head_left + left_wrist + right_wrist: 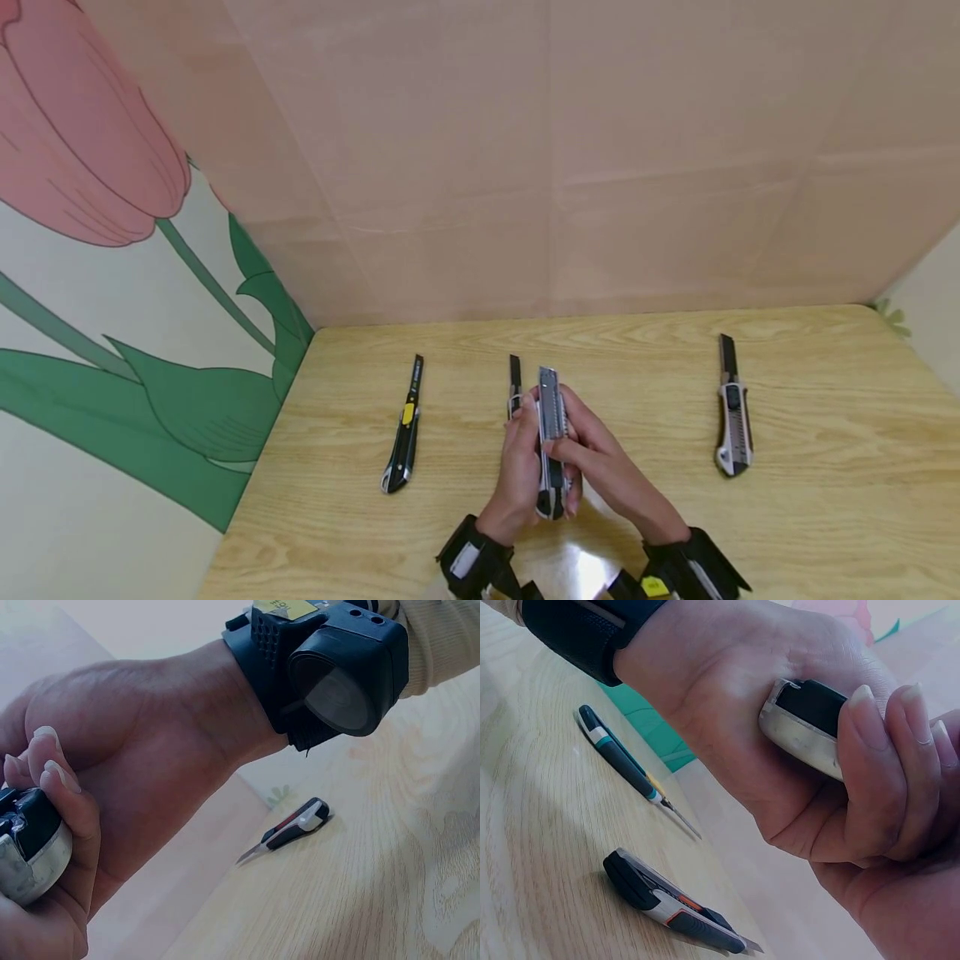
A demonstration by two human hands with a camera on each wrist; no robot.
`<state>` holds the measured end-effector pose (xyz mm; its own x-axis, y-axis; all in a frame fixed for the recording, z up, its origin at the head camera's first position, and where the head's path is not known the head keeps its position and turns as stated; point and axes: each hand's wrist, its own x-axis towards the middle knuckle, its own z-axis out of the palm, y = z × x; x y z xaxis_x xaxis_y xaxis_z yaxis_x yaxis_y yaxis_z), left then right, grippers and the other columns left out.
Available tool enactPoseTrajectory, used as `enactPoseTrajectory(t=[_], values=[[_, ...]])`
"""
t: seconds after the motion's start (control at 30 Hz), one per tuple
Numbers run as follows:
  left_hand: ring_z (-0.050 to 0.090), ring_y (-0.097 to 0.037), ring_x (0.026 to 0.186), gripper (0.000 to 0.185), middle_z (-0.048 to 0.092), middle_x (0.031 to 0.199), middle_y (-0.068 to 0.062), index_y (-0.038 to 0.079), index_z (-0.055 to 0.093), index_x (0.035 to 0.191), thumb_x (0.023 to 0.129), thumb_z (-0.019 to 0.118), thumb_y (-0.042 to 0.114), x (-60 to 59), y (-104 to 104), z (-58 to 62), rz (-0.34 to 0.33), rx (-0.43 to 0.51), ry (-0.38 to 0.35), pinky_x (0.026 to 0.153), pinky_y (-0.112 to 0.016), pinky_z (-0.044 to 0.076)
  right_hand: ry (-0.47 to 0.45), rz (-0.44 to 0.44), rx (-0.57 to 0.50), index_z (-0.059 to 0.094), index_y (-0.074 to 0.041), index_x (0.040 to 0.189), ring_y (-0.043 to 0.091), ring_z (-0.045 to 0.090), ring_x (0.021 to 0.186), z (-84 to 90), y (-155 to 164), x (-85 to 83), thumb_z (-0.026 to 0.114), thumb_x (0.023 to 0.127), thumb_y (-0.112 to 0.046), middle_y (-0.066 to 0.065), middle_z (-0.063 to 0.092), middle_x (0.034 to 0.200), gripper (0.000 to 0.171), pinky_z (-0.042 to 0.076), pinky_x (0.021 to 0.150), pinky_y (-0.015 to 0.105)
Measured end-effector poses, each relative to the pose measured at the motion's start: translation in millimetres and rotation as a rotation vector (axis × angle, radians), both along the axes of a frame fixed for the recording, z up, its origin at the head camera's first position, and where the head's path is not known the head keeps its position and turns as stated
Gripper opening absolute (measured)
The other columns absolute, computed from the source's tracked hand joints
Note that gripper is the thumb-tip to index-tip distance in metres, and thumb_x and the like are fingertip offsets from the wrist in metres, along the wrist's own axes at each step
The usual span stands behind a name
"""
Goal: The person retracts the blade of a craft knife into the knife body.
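Both hands hold one silver-and-black utility knife above the middle of the table, its metal front end pointing away. My left hand grips it from the left, thumb along its side near the front. From the right, my right hand holds it, with the thumb across the body and the fingers curled beneath. In the right wrist view, curled fingers wrap the knife's rounded butt. Just behind the left hand lies another utility knife, its handle mostly hidden.
At the left lies a black utility knife with a yellow slider. A grey-and-black utility knife rests at the right. Both have their blades out, pointing toward the back. A pinkish covering rises behind the wooden table.
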<state>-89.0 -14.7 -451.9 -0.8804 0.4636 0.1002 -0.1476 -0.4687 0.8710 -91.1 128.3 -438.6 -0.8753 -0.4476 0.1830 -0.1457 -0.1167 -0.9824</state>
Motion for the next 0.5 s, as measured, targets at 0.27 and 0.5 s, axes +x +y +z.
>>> enactPoseTrajectory(t=[0.27,0.5], values=[[0.054,-0.014,0.041,0.055,0.054,0.071,-0.001,0.015,0.044,0.131,0.110,0.015,0.057,-0.6,0.4,0.3,0.007,0.007,-0.008,0.032,-0.031,0.046,-0.007,0.015,-0.011,0.030,-0.008,0.155,0.024,0.052,0.118,-0.6,0.7,0.8,0.046,0.102,0.003,0.032,0.035,0.148,0.057,0.063,0.069,0.035],[0.055,-0.014,0.042,0.058,0.054,0.071,-0.001,0.012,0.047,0.124,0.110,0.015,0.058,-1.8,1.0,-0.5,0.007,0.005,-0.005,0.033,-0.031,0.047,-0.035,0.035,-0.010,0.028,-0.011,0.157,0.024,0.055,0.108,1.0,2.7,1.2,0.048,0.101,0.004,0.035,0.031,0.151,0.061,0.061,0.053,0.042]])
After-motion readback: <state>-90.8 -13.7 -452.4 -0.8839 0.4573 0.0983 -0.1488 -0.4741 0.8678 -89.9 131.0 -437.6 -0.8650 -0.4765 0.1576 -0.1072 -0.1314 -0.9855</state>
